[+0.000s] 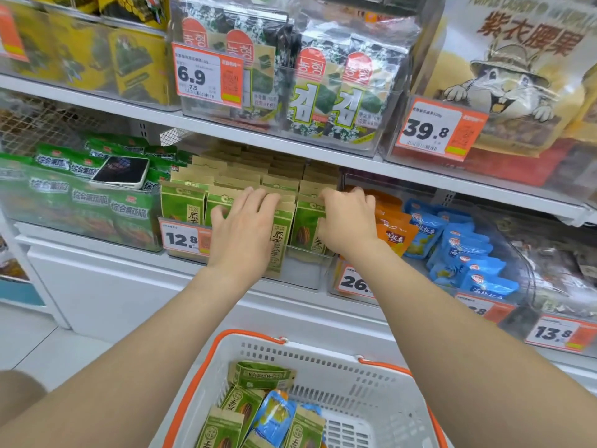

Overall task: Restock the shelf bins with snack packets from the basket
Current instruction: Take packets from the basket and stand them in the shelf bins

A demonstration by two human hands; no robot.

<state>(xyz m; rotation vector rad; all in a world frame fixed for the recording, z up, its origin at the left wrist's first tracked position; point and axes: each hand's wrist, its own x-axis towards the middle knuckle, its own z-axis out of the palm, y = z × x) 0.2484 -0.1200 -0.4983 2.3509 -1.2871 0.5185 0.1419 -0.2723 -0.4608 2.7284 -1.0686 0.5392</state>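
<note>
My left grip rests released on the mid-frame green packets. My right grip curls over them; I cannot tell if it grasps.

Both arms stretched forward, forearms bare and angling slightly inward. Palm down on the left hand, fingers spread and mostly straight, thumb splayed outward. Just beside it, not touching, the right hand: knuckles up, fingers bent down at the ends, tips hidden, so grip unclear. It sits slightly higher in view.
</note>
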